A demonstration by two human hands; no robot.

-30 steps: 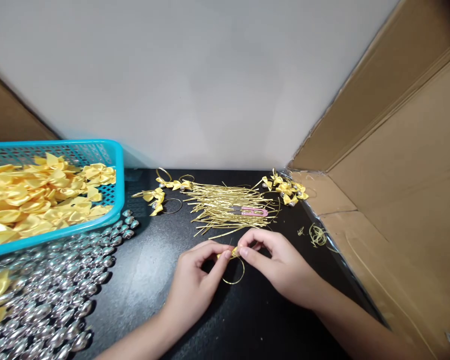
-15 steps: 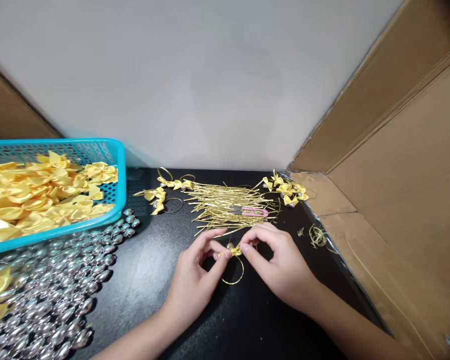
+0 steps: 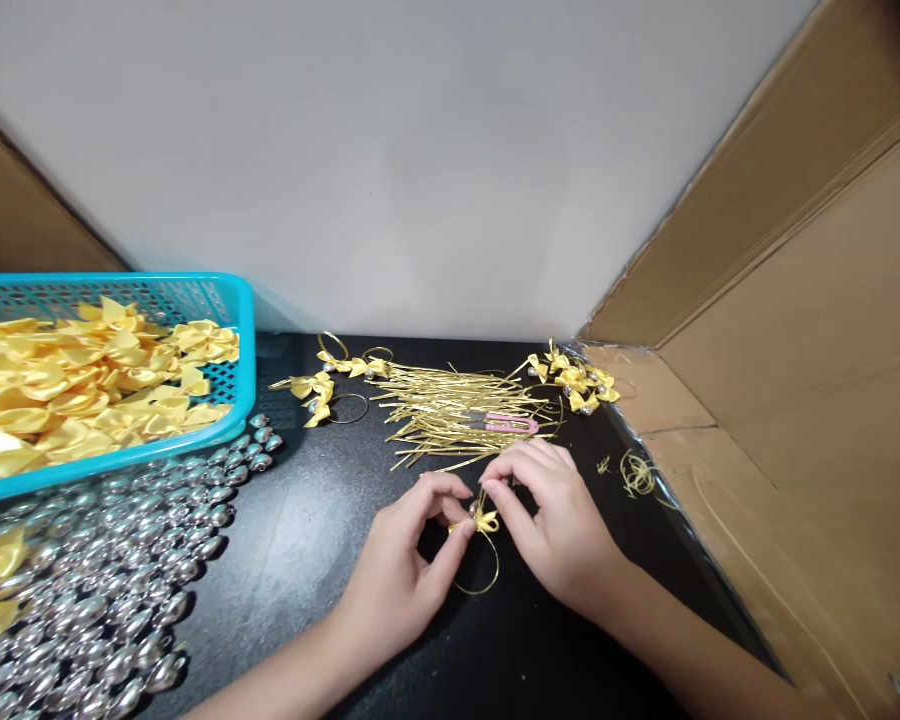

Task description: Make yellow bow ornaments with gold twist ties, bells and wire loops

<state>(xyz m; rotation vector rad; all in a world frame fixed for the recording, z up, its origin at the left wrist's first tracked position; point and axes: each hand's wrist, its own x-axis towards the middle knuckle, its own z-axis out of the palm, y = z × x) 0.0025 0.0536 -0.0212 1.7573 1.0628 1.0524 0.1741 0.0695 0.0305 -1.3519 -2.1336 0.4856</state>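
My left hand (image 3: 401,565) and my right hand (image 3: 551,520) meet over the black table (image 3: 300,540), both pinching a small yellow ribbon bow (image 3: 484,521) with a silver bead. A gold wire loop (image 3: 478,572) hangs from the bow toward me. Just beyond my fingers lies a pile of gold twist wires (image 3: 450,415) with small pink scissors (image 3: 508,424) on top.
A turquoise basket (image 3: 241,330) full of yellow bows stands at the left, with several silver beads (image 3: 105,590) spread in front. Finished bows lie at the back (image 3: 322,385) and back right (image 3: 577,380). Cardboard walls (image 3: 795,380) close the right side; wire scraps (image 3: 634,472) lie near them.
Both hands have shifted slightly right and toward me with the bow. The fingers have worked the wire, and the loop now hangs lower.
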